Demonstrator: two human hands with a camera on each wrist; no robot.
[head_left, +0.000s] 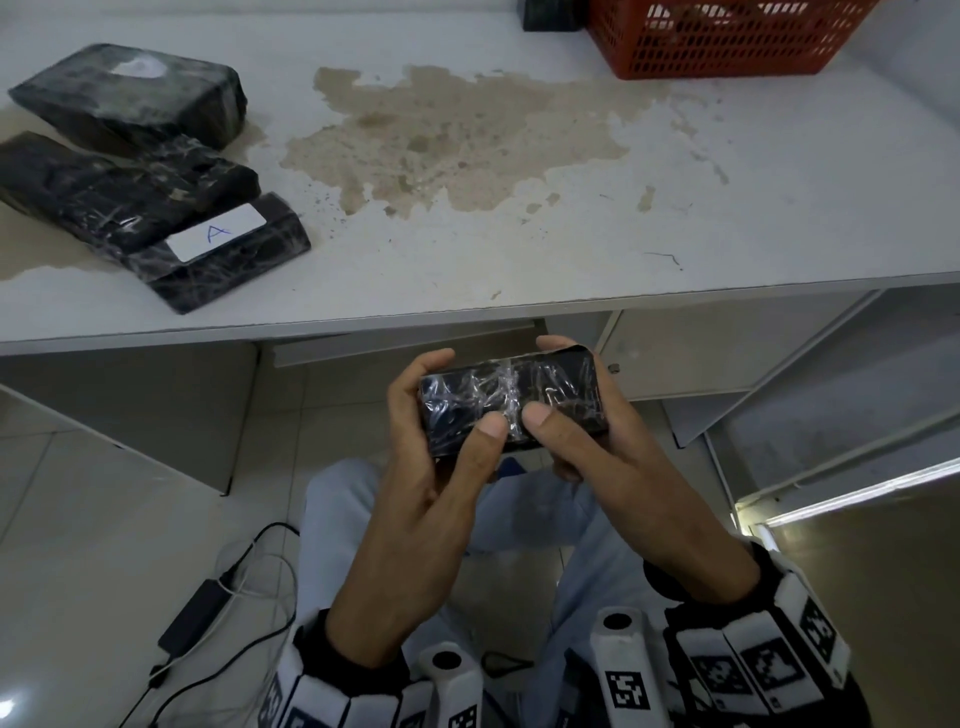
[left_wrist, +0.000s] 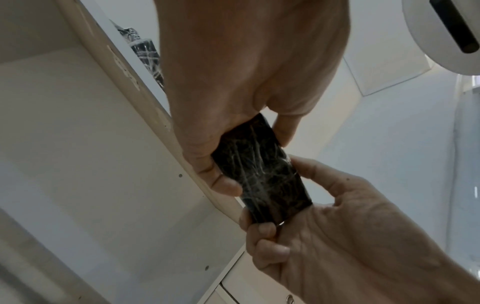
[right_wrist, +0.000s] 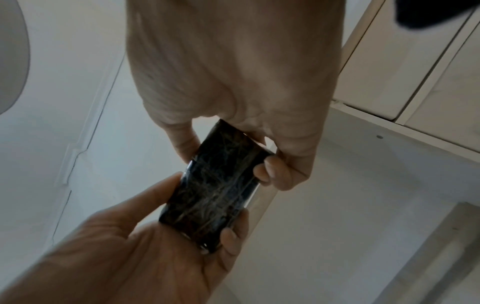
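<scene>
A small black block wrapped in crinkled clear film (head_left: 514, 400) is held in the air below the table's front edge, above my lap. My left hand (head_left: 449, 402) grips its left end, thumb on the top face and fingers curled behind. My right hand (head_left: 569, 387) grips the right end the same way, and the two thumb tips nearly meet. In the left wrist view the block (left_wrist: 262, 176) sits between my left hand (left_wrist: 233, 156) and right hand (left_wrist: 298, 201). The right wrist view shows the block (right_wrist: 215, 195) between the right hand (right_wrist: 228, 156) and left hand (right_wrist: 202, 209).
Three larger black film-wrapped blocks lie on the white table (head_left: 467, 312) at the left: one at the back (head_left: 135, 93), one in the middle (head_left: 119, 192), one with a white label marked A (head_left: 228, 249). A red basket (head_left: 727, 36) stands back right. A power adapter with cables (head_left: 192, 618) lies on the floor.
</scene>
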